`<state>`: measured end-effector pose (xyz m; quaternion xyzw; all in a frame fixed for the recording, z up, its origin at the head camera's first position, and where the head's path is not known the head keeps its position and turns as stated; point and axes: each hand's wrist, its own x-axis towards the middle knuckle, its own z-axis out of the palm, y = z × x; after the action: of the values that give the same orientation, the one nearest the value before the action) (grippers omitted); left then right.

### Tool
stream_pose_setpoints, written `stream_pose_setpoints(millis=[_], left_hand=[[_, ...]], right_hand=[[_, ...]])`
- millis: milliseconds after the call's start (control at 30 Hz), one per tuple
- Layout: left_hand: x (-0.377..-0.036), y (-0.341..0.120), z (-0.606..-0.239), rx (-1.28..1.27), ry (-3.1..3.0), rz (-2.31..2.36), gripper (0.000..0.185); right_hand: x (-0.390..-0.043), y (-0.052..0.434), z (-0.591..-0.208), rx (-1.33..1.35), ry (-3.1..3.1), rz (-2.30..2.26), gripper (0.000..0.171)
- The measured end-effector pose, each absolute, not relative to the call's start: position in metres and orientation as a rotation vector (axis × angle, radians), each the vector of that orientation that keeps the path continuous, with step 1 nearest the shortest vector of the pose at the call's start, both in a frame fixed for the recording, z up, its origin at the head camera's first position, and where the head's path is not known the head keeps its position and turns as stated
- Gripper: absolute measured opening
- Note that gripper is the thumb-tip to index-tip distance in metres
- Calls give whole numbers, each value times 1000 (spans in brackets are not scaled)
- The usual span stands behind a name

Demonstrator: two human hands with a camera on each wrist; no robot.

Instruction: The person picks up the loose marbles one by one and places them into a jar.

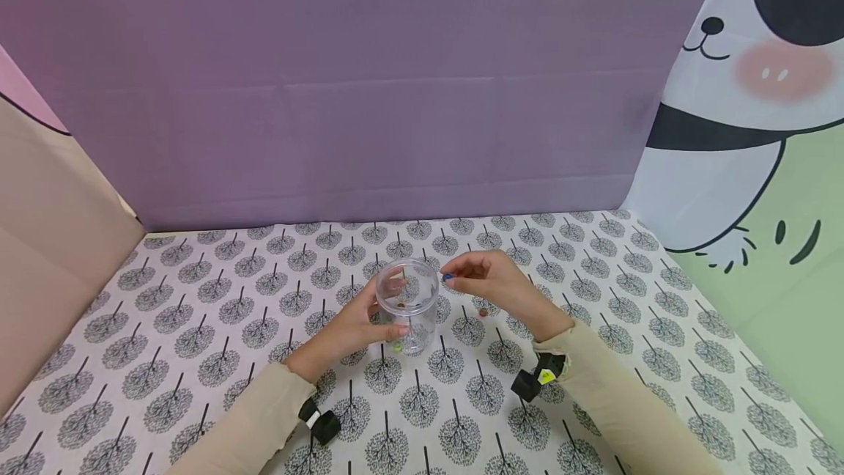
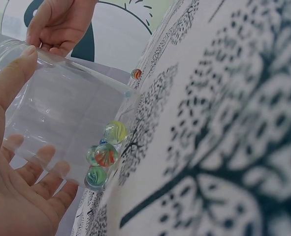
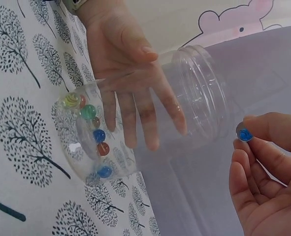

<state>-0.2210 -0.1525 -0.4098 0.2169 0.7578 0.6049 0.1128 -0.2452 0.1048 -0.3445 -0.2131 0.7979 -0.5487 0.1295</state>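
A clear plastic jar [image 1: 425, 325] stands upright and uncovered on the patterned cloth. My left hand [image 1: 356, 328] holds its side, fingers behind and thumb in front. Several glass marbles lie at the jar's bottom, among them a green marble [image 3: 88, 112], a yellow-swirled marble [image 2: 115, 132] and a red-swirled marble [image 2: 106, 155]. Just to the right of the jar's rim, my right hand [image 1: 497, 284] pinches a blue marble [image 3: 244, 133] between thumb and fingertips. One orange-red marble [image 1: 483, 312] rests on the cloth outside the jar, below my right hand.
A white cloth [image 1: 231, 358] printed with dark trees covers the table. Behind it rises a purple backdrop [image 1: 395, 94]. A panda print [image 1: 719, 182] covers the right wall, and a beige panel [image 1: 53, 240] stands on the left.
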Motion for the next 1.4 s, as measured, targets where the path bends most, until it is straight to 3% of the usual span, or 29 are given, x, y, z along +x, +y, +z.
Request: stream_pose_setpoints(millis=[400, 867, 1400], left_hand=[[-221, -152, -409, 645, 2212, 1787, 93], [-221, -154, -410, 640, 2204, 1775, 92], [-222, -154, -412, 635, 2218, 1764, 93]], right_hand=[[-245, 98, -341, -670, 2301, -1620, 29], [-243, 89, -337, -683, 2304, -1625, 22], [-244, 84, -333, -683, 2303, -1610, 25]])
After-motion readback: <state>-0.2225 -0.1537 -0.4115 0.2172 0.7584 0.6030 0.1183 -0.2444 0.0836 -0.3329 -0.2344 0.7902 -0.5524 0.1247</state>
